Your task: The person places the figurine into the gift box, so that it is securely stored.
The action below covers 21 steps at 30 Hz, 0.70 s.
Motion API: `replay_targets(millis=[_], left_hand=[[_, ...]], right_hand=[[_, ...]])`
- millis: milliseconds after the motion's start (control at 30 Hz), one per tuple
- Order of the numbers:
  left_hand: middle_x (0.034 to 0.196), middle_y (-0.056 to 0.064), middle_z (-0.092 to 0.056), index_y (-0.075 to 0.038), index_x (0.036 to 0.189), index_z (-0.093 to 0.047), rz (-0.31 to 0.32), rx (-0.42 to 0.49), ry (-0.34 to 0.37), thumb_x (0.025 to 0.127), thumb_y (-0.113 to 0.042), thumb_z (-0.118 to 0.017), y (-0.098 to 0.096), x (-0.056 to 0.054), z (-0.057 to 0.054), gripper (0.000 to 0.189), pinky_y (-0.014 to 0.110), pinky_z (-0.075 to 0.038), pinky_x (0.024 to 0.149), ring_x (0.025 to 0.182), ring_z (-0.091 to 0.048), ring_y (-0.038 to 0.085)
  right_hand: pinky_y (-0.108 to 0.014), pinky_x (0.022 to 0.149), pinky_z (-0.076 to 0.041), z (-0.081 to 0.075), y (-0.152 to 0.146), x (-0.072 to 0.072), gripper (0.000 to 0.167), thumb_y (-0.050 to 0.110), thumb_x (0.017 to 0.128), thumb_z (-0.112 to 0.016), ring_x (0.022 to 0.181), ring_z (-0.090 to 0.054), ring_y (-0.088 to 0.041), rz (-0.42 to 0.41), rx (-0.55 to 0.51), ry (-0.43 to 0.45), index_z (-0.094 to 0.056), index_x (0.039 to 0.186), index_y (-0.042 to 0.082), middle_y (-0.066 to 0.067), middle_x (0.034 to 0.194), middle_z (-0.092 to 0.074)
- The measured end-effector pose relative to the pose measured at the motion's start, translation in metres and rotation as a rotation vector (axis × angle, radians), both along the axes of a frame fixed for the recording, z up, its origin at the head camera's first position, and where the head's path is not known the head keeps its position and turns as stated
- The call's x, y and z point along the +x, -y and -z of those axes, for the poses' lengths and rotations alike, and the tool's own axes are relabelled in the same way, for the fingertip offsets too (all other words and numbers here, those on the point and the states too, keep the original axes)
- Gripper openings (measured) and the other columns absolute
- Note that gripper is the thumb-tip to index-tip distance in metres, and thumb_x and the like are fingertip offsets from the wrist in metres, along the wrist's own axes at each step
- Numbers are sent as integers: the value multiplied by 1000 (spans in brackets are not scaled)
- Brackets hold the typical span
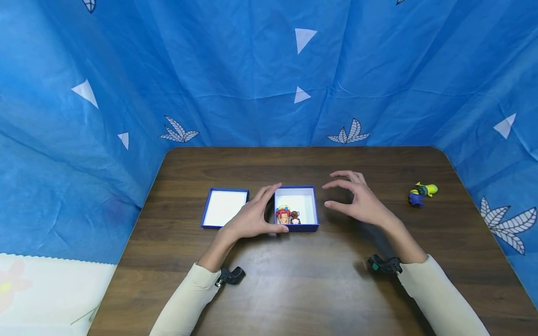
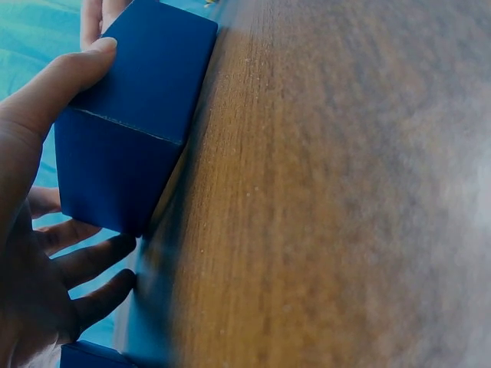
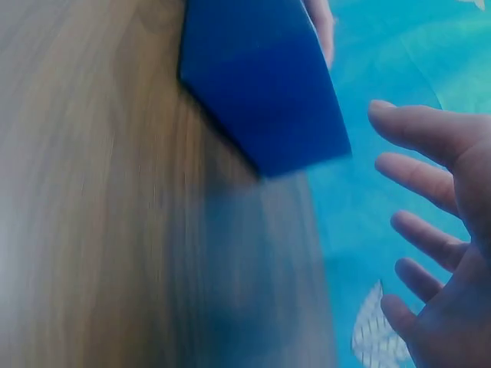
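A blue open-top box (image 1: 303, 228) with a white inside stands in the middle of the table. My left hand (image 1: 251, 218) grips it from the left, thumb along the near wall and fingers spread over the left side to the far corner. In the left wrist view the thumb presses the blue box (image 2: 126, 161). Inside lie a small red, yellow and blue toy figure (image 1: 283, 215) and a brown toy figure (image 1: 295, 218). My right hand (image 1: 362, 201), apart from the box on its right, holds nothing; its fingers are spread and gently bent.
Left of the box lies its blue-edged lid (image 1: 224, 208), white inside facing up, partly behind my left hand. Toward the table's (image 1: 290, 289) right side lie a yellow-green toy figure (image 1: 429, 189) and a blue-and-yellow toy figure (image 1: 416, 199). A blue curtain (image 1: 252, 70) hangs behind.
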State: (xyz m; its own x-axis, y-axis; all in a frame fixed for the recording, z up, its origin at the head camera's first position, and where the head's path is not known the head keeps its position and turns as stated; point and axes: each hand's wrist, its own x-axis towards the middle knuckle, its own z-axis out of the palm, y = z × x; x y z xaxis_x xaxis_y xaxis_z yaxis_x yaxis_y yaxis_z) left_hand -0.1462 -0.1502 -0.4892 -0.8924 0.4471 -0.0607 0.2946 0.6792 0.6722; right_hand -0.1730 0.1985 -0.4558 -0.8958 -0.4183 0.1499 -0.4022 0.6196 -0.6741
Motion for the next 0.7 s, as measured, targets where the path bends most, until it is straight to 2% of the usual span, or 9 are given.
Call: replay_targets(millis=[200,367,700], left_hand=[[176,0,-28,-38,173,-14,-4,-4,2,77,-71,-87,0,0,1,126,65,-50,114,147,-54,37],[176,0,-28,-43,173,-11,2,-8,3,77,-72,-87,0,-1,2,125,64,-51,115,148,-54,36],[175,-1,-29,-44,172,-11,1,-4,-4,77,-72,-87,0,-1,2,125,65,-52,112,145,-57,37]], right_hand=[[-79,107,-30,1,-39,5,39,27,93,-87,146,-31,-43,75,-26,8,-76,129,20,-12,157,-52],[-84,107,-24,7,-68,13,41,23,92,-88,147,-29,-47,137,-48,20,-76,131,17,-16,155,-53],[-77,111,-29,13,-118,32,55,21,92,-88,144,-39,-44,255,-52,39,-68,142,13,-16,152,-55]])
